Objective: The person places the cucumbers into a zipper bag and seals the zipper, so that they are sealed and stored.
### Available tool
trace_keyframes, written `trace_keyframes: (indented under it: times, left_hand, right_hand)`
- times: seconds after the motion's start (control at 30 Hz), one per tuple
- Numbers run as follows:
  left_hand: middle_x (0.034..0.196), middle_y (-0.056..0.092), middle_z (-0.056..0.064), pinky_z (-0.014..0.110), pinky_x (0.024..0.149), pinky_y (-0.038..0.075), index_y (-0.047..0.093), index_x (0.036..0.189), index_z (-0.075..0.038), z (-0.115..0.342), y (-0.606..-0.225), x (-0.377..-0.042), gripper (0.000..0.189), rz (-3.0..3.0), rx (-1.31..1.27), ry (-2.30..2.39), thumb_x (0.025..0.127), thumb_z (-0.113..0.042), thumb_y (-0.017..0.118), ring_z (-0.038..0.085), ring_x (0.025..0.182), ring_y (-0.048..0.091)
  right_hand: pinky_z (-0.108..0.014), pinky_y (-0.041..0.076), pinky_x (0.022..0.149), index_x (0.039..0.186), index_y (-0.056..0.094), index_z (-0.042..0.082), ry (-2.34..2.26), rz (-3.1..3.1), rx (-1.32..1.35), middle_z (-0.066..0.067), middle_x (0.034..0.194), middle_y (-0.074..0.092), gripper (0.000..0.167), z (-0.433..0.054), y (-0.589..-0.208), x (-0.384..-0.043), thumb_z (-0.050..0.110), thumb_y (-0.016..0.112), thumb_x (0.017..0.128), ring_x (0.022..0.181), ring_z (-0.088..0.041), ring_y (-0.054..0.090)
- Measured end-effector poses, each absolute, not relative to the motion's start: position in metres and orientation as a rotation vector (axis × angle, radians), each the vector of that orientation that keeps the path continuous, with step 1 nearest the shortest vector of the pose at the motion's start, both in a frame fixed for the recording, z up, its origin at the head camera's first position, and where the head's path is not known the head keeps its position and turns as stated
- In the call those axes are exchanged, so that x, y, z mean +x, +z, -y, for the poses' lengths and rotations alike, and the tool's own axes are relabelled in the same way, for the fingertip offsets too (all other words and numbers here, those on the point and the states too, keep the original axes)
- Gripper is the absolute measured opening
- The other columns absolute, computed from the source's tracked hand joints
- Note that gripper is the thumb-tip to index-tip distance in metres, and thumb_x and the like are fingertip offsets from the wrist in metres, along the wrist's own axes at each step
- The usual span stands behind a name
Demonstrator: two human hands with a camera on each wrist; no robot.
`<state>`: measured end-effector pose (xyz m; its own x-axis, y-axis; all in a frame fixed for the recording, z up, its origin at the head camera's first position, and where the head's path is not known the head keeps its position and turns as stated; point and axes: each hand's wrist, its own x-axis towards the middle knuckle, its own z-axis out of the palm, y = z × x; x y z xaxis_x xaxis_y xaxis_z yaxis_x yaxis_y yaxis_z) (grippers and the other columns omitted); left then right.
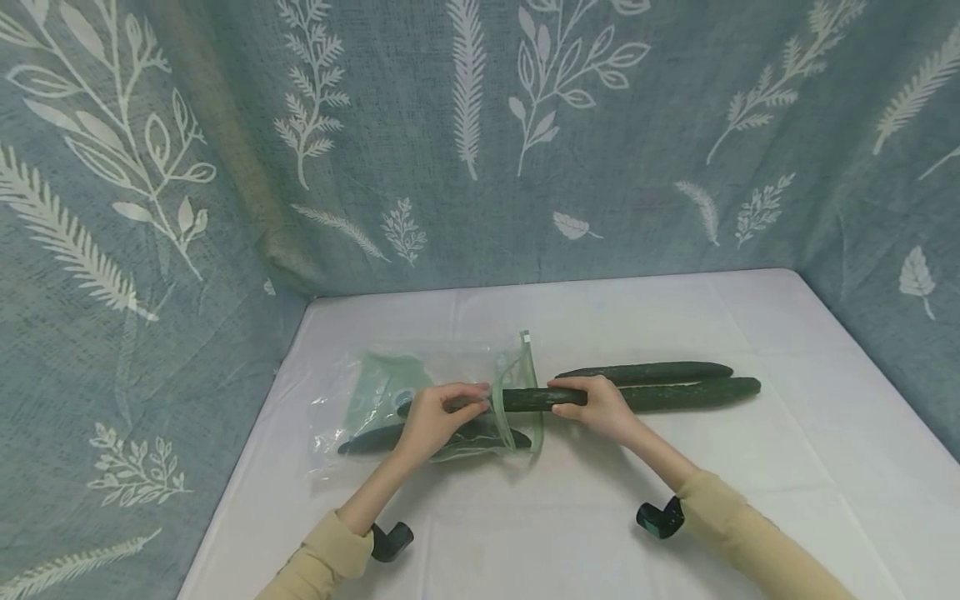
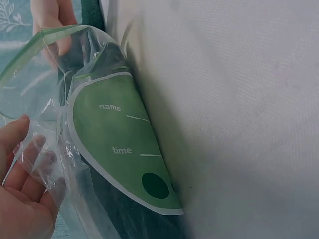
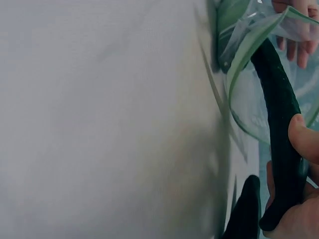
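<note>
A clear zip bag (image 1: 442, 358) with a green label (image 2: 114, 134) and a green rim lies on its side, its mouth facing right. One dark green cucumber (image 1: 371, 439) rests inside it. My left hand (image 1: 438, 417) grips the bag's upper film near the mouth, with thumb and fingers around the plastic. In my right hand (image 1: 600, 406), a second cucumber (image 3: 281, 109) is held by its near end, and its far part passes through the mouth into the bag. The left hand hides some of that length.
Two more cucumbers lie side by side to the right, the back one (image 1: 675, 372) partly behind the front one (image 1: 697, 395). A white cloth (image 1: 570, 533) covers the table. Blue-green leaf-patterned curtains (image 1: 420, 167) stand behind the table and along both sides.
</note>
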<state>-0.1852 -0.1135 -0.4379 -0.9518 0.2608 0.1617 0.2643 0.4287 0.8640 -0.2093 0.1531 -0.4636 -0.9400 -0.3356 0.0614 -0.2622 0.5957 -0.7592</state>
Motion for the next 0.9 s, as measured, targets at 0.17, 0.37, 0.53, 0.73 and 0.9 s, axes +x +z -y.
trace_keyframes:
  times: [0.17, 0.37, 0.53, 0.73, 0.9]
  left_hand:
    - [0.115, 0.070, 0.005, 0.018, 0.070, 0.053, 0.074, 0.100, -0.012, 0.112, -0.437, -0.184, 0.016, 2.659, -0.478, -1.595, 0.084, -0.011, 0.070, 0.021, 0.098, 0.069]
    - [0.115, 0.070, 0.005, 0.019, 0.071, 0.053, 0.074, 0.100, -0.012, 0.112, -0.436, -0.183, 0.016, 2.668, -0.481, -1.558, 0.084, -0.012, 0.071, 0.022, 0.099, 0.069]
    - [0.115, 0.070, 0.006, 0.024, 0.075, 0.056, 0.073, 0.100, -0.010, 0.112, -0.436, -0.183, 0.017, 2.657, -0.487, -1.542, 0.083, -0.012, 0.071, 0.023, 0.099, 0.069]
    - [0.115, 0.070, 0.003, 0.031, 0.083, 0.057, 0.074, 0.100, -0.012, 0.113, -0.436, -0.183, 0.016, 2.667, -0.443, -1.551, 0.084, -0.013, 0.072, 0.021, 0.103, 0.068]
    - [0.116, 0.070, 0.004, 0.034, 0.086, 0.056, 0.074, 0.100, -0.012, 0.113, -0.435, -0.183, 0.016, 2.656, -0.443, -1.564, 0.084, -0.014, 0.071, 0.022, 0.106, 0.066]
  right_hand:
    - [-0.048, 0.051, 0.090, 0.121, 0.065, 0.009, -1.261, -2.749, -0.507, -0.017, 0.121, 0.065, 0.041, -0.141, -0.467, -0.210, 0.018, 0.074, 0.082, 0.111, -0.034, 0.061]
    - [-0.041, 0.053, 0.083, 0.120, 0.066, 0.009, -1.291, -2.747, -0.499, -0.018, 0.120, 0.066, 0.040, -0.126, -0.469, -0.210, 0.017, 0.075, 0.081, 0.101, -0.030, 0.065]
    - [-0.025, 0.035, 0.054, 0.121, 0.065, 0.010, -1.324, -2.709, -0.448, -0.018, 0.115, 0.067, 0.042, -0.116, -0.470, -0.211, 0.017, 0.074, 0.081, 0.050, -0.012, 0.035]
    - [-0.023, 0.030, 0.051, 0.119, 0.067, 0.013, -1.332, -2.718, -0.389, -0.007, 0.070, 0.066, 0.040, -0.110, -0.471, -0.210, 0.017, 0.076, 0.080, 0.046, -0.010, 0.023]
    - [-0.021, 0.027, 0.045, 0.120, 0.066, 0.011, -1.322, -2.711, -0.424, 0.007, 0.044, 0.030, 0.041, -0.108, -0.472, -0.211, 0.017, 0.075, 0.080, 0.042, -0.008, 0.017]
